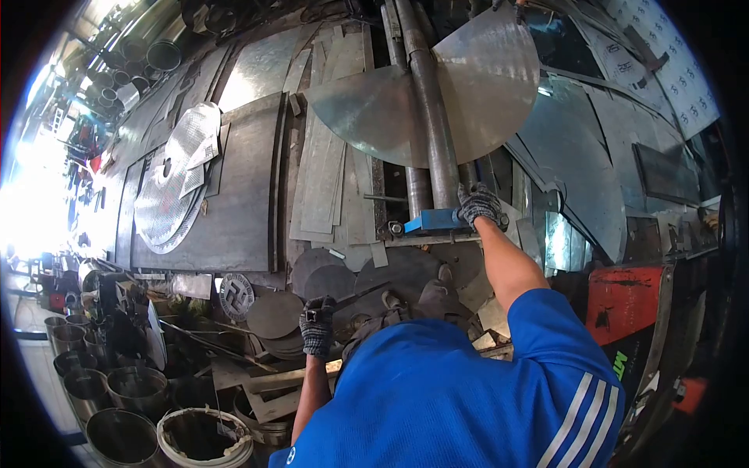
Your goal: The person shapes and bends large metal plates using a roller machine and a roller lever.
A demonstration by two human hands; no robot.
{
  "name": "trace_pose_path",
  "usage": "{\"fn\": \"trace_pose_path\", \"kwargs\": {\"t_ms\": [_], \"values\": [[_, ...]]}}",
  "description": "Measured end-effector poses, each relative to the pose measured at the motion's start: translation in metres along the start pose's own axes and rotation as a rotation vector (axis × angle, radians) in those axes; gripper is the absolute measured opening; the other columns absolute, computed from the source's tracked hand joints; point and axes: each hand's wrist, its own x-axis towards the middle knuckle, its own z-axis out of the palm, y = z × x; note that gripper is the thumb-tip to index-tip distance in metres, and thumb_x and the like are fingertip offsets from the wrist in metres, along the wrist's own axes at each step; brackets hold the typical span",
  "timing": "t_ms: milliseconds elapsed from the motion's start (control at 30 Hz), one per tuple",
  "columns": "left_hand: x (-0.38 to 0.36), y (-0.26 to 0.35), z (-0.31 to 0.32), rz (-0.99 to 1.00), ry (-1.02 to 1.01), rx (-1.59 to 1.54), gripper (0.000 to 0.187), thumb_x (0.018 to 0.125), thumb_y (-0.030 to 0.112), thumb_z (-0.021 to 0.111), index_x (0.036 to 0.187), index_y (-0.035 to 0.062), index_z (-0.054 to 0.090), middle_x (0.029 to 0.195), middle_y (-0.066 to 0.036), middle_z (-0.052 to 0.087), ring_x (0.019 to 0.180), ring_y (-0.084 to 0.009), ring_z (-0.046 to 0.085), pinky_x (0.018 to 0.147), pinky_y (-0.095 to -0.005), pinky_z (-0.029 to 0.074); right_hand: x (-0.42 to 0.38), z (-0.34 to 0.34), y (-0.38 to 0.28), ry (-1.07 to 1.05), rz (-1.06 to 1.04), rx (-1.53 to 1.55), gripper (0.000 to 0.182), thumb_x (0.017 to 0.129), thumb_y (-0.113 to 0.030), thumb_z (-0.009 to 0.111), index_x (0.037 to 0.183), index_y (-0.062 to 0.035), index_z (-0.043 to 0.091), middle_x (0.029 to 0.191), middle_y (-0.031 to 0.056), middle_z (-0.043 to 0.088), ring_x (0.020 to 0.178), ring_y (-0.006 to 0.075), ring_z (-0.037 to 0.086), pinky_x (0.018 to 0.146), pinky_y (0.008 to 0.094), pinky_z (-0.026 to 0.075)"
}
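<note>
Two long steel rollers (435,125) run away from me, with a large round metal sheet (488,97) lying between and across them. A blue bracket (431,221) sits at their near end. My right hand (479,204), in a dark knitted glove, rests with bent fingers at the right end of this bracket; what its fingers close on is hidden. My left hand (317,326), gloved too, is low beside my body, its fingers curled round the end of a thin dark bar (355,296). At the top edge, another person's gloved hand (520,11) touches the sheet's far rim.
Flat metal sheets (242,179) and a perforated disc (165,204) lie to the left. Round dark discs (275,314) are on the floor near my feet. Metal cylinders (137,388) stand at lower left. A red panel (622,303) is at right.
</note>
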Motion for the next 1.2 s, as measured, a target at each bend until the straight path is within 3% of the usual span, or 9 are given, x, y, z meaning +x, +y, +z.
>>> {"fn": "trace_pose_path", "kwargs": {"t_ms": [133,233,433,533,600,833,933,1133,1200], "values": [[-0.001,0.003,0.003,-0.089,-0.003,-0.052,0.018,0.089,0.022,0.069,0.096,0.005,0.071,0.088,-0.008,0.073,0.083,-0.0171,0.068,0.079,-0.0323,0.053,-0.001,0.0,0.0,0.0,0.015,-0.011,0.058,0.088,-0.059,0.055,0.12,-0.0113,0.062,0.121,0.0179,0.064,0.113,0.0354,0.061,0.095,0.0463,0.049],[0.001,0.0,0.003,0.1,-0.002,-0.008,0.02,0.09,0.023,0.068,0.096,0.0045,0.071,0.088,-0.008,0.073,0.083,-0.0175,0.068,0.079,-0.0321,0.052,0.002,0.003,0.001,0.005,0.024,0.005,0.057,0.088,-0.059,0.055,0.119,-0.0111,0.063,0.119,0.0182,0.065,0.112,0.0359,0.062,0.094,0.0468,0.049],[0.005,0.011,0.003,-0.151,-0.021,0.006,0.02,0.091,0.023,0.067,0.096,0.0042,0.071,0.089,-0.009,0.073,0.084,-0.0182,0.068,0.078,-0.0331,0.052,0.004,0.006,0.002,0.018,0.024,0.0,0.06,0.089,-0.059,0.053,0.122,-0.0094,0.062,0.122,0.0184,0.064,0.114,0.0357,0.06,0.096,0.0459,0.048],[0.005,-0.011,0.003,0.095,0.001,0.036,0.022,0.091,0.025,0.064,0.095,0.005,0.072,0.089,-0.01,0.073,0.084,-0.0197,0.068,0.079,-0.0336,0.052,-0.001,-0.001,0.0,-0.028,0.027,-0.02,0.063,0.09,-0.059,0.052,0.126,-0.0077,0.059,0.126,0.0185,0.062,0.117,0.0352,0.059,0.098,0.0448,0.047],[0.009,-0.014,0.002,0.123,-0.084,0.195,0.028,0.082,0.011,0.052,0.105,0.0094,0.069,0.095,-0.014,0.067,0.088,-0.0342,0.062,0.074,-0.0453,0.05,-0.003,-0.005,-0.002,-0.057,0.022,-0.033,0.064,0.09,-0.058,0.052,0.128,-0.0069,0.058,0.128,0.0186,0.061,0.119,0.0348,0.058,0.099,0.0442,0.047],[0.012,0.001,-0.003,0.226,-0.11,0.296,0.043,0.074,0.003,0.05,0.112,0.0109,0.068,0.095,-0.016,0.066,0.087,-0.035,0.062,0.073,-0.0456,0.049,-0.002,-0.004,-0.001,-0.03,0.006,-0.05,0.065,0.091,-0.059,0.05,0.13,-0.0075,0.057,0.128,0.0184,0.061,0.119,0.0346,0.058,0.1,0.0439,0.046],[0.013,0.007,0.0,0.176,-0.008,0.198,0.026,0.094,0.029,0.06,0.093,0.0061,0.073,0.086,-0.01,0.072,0.081,-0.0226,0.067,0.075,-0.0362,0.05,0.002,0.009,0.004,0.01,-0.008,-0.054,0.064,0.091,-0.059,0.05,0.129,-0.0085,0.058,0.126,0.0185,0.062,0.118,0.0348,0.059,0.098,0.0441,0.047],[0.015,0.009,-0.002,0.124,-0.022,0.156,0.024,0.092,0.027,0.064,0.095,0.0045,0.071,0.089,-0.011,0.072,0.083,-0.0208,0.067,0.076,-0.0341,0.051,0.009,0.012,0.005,0.008,0.009,-0.027,0.058,0.09,-0.061,0.05,0.118,-0.0119,0.063,0.121,0.0161,0.065,0.113,0.0351,0.061,0.093,0.0467,0.049],[0.012,0.014,-0.001,-0.102,-0.12,0.012,0.021,0.09,0.011,0.062,0.109,0.0064,0.068,0.101,-0.013,0.07,0.092,-0.0241,0.066,0.08,-0.0357,0.051,0.008,0.008,0.003,-0.012,0.018,-0.03,0.057,0.09,-0.061,0.05,0.115,-0.0125,0.064,0.121,0.0152,0.065,0.112,0.0349,0.062,0.092,0.0476,0.049]]}}
